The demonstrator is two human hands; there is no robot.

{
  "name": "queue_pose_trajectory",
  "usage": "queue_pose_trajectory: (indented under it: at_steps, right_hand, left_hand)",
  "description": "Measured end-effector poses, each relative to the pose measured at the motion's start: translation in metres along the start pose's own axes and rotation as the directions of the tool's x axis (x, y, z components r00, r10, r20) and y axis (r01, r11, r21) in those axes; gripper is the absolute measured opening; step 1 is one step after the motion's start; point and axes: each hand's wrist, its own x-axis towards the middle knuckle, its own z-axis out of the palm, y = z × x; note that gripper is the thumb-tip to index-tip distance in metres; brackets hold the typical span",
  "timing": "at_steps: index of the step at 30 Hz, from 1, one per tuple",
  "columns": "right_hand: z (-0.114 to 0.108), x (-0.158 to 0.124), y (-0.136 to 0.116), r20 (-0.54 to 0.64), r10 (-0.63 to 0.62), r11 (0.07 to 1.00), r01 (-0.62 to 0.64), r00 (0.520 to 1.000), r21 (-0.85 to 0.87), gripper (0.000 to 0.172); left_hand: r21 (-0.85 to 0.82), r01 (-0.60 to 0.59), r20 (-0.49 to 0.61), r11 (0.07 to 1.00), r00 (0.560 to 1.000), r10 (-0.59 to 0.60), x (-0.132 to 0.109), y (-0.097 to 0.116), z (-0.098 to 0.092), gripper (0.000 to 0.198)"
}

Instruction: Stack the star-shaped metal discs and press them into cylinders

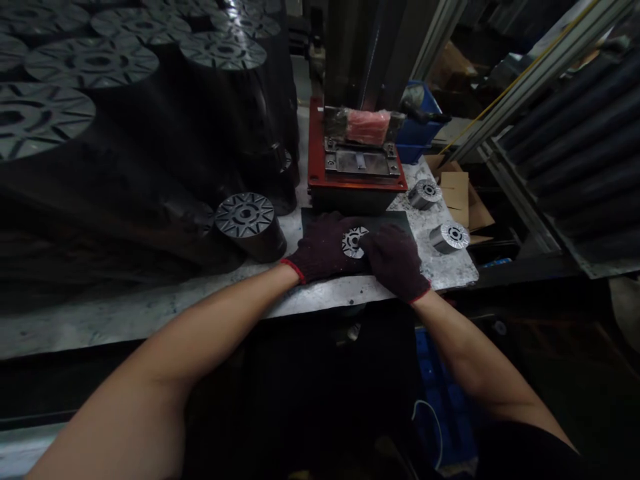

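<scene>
A round slotted metal rotor core (353,242) lies between my hands on a dark mat (397,217), its patterned face up. My left hand (325,247), in a dark maroon knit glove with a red cuff, is closed against the core's left side. My right hand (395,261), gloved the same way, has its fingers bent onto the core's right edge. Part of the core's rim is hidden under the gloves. Left of my left hand stands a larger dark stack (246,217) with the same slotted pattern on top.
Tall dark stacks (150,120) crowd the left. Behind the mat stands a red-based press fixture (357,180) with a pink wrapped block (368,127). Two short silver cores (425,193) sit on the right, near the table edge. A blue bin (417,130) and cardboard box (456,197) are beyond.
</scene>
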Motion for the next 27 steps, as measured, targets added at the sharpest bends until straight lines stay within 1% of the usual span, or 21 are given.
queue_pose_trajectory:
  at_steps: [2, 4, 5, 7, 9, 10, 11, 12, 13, 14, 15, 16, 17, 18, 19, 20, 21, 22, 24, 26, 27]
  right_hand:
    - [-0.008, -0.001, 0.002, -0.022, -0.103, 0.994, 0.103, 0.994, -0.025, 0.038]
    - [-0.019, 0.014, 0.010, -0.093, -0.210, 0.977, 0.205, 0.973, -0.058, 0.042]
    - [-0.024, 0.029, 0.014, -0.124, -0.253, 0.966, 0.243, 0.960, -0.092, 0.046]
    - [-0.033, 0.071, 0.024, -0.132, -0.309, 0.941, 0.282, 0.942, -0.188, 0.055]
    - [-0.038, 0.115, 0.034, -0.022, -0.319, 0.916, 0.302, 0.948, -0.263, 0.060]
    - [-0.038, 0.134, 0.038, 0.029, -0.343, 0.901, 0.337, 0.939, -0.273, 0.055]
    - [-0.037, 0.146, 0.041, 0.067, -0.362, 0.891, 0.366, 0.930, -0.269, 0.053]
    - [-0.034, 0.153, 0.044, 0.066, -0.378, 0.889, 0.382, 0.924, -0.253, 0.050]
    - [-0.031, 0.152, 0.044, 0.018, -0.373, 0.902, 0.368, 0.927, -0.226, 0.048]
    - [-0.026, 0.145, 0.044, -0.083, -0.338, 0.930, 0.319, 0.938, -0.180, 0.047]
    - [-0.020, 0.132, 0.042, -0.224, -0.252, 0.967, 0.236, 0.941, -0.100, 0.046]
    - [-0.014, 0.114, 0.039, -0.374, -0.107, 0.992, 0.125, 0.921, 0.025, 0.047]
    - [-0.008, 0.095, 0.036, -0.481, 0.081, 0.983, 0.011, 0.873, 0.184, 0.050]
    - [-0.002, 0.074, 0.033, -0.509, 0.260, 0.935, -0.083, 0.821, 0.344, 0.052]
    - [0.003, 0.054, 0.030, -0.471, 0.393, 0.870, -0.154, 0.790, 0.468, 0.053]
    - [0.008, 0.035, 0.027, -0.401, 0.467, 0.814, -0.206, 0.788, 0.542, 0.052]
    - [0.012, 0.020, 0.024, -0.331, 0.494, 0.781, -0.244, 0.804, 0.574, 0.049]
    - [0.014, 0.008, 0.022, -0.278, 0.491, 0.770, -0.262, 0.826, 0.582, 0.044]
    - [0.018, -0.006, 0.017, -0.228, 0.461, 0.770, -0.259, 0.857, 0.583, 0.035]
    - [0.021, -0.008, 0.014, -0.199, 0.414, 0.794, -0.245, 0.888, 0.557, 0.032]
    - [0.022, -0.006, 0.013, -0.175, 0.373, 0.821, -0.236, 0.911, 0.520, 0.035]
  left_hand:
    - [-0.037, -0.009, -0.013, 0.999, 1.000, 0.009, 0.001, -0.004, 0.002, 0.086]
    - [-0.110, -0.009, -0.013, 0.994, 1.000, 0.007, 0.002, -0.008, 0.002, 0.088]
    - [-0.148, -0.011, -0.009, 0.989, 1.000, 0.010, 0.002, -0.009, 0.002, 0.087]
    - [-0.200, -0.022, -0.001, 0.980, 1.000, 0.022, 0.002, -0.010, 0.001, 0.086]
    - [-0.198, -0.003, 0.011, 0.980, 1.000, 0.005, 0.001, -0.008, -0.001, 0.088]
    - [-0.177, 0.019, 0.018, 0.984, 1.000, -0.016, 0.001, -0.007, -0.001, 0.093]
    - [-0.146, 0.043, 0.024, 0.988, 0.999, -0.040, 0.001, -0.005, -0.001, 0.099]
    - [-0.108, 0.066, 0.030, 0.992, 0.998, -0.063, 0.001, -0.004, 0.000, 0.106]
    - [-0.070, 0.085, 0.030, 0.994, 0.996, -0.083, 0.002, -0.003, 0.001, 0.111]
    - [-0.038, 0.095, 0.028, 0.995, 0.995, -0.094, 0.003, -0.002, 0.002, 0.112]
    - [-0.015, 0.102, 0.020, 0.995, 0.995, -0.101, 0.003, -0.001, 0.003, 0.108]
    - [-0.005, 0.103, 0.017, 0.995, 0.995, -0.103, 0.004, -0.001, 0.003, 0.102]
    - [-0.008, 0.102, 0.018, 0.995, 0.995, -0.102, 0.004, -0.002, 0.003, 0.095]
    - [-0.021, 0.098, 0.023, 0.995, 0.995, -0.098, 0.004, -0.002, 0.003, 0.090]
    - [-0.039, 0.094, 0.029, 0.995, 0.995, -0.093, 0.004, -0.003, 0.002, 0.088]
    - [-0.056, 0.091, 0.032, 0.994, 0.995, -0.090, 0.004, -0.003, 0.001, 0.088]
    - [-0.069, 0.091, 0.032, 0.994, 0.996, -0.089, 0.004, -0.003, 0.000, 0.089]
    - [-0.074, 0.090, 0.028, 0.993, 0.996, -0.088, 0.004, -0.004, -0.001, 0.090]
    - [-0.076, 0.082, 0.014, 0.994, 0.997, -0.081, 0.004, -0.003, -0.001, 0.088]
    - [-0.073, 0.070, 0.013, 0.995, 0.998, -0.069, 0.005, -0.002, -0.001, 0.085]
    - [-0.070, 0.067, 0.012, 0.995, 0.998, -0.066, 0.005, -0.001, -0.001, 0.083]
